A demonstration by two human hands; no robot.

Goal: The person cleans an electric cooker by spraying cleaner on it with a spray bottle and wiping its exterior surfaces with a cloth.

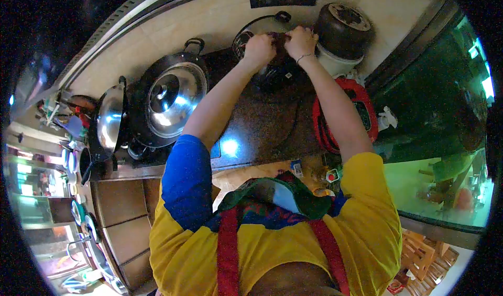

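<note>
Both arms reach to the back of the dark counter (257, 117). My left hand (260, 49) is closed, with its fingertips on a small dark thing (280, 42) whose kind I cannot make out. My right hand (301, 41) is closed at the other side of that same dark thing, close to the left hand. Right behind the hands stands a round dark pot or pan with a thin rim and a black handle (283, 17), partly hidden by them. A black object (277, 78) with a small pale mark sits just below the hands.
A large black wok with a shiny lid (175, 99) stands to the left, with a steel-looking pan (111, 119) beyond it. An upturned dark pot (343, 31) rests on a white base at right. Near my right forearm lies a red-rimmed object (361, 99). Dark glass borders the right side.
</note>
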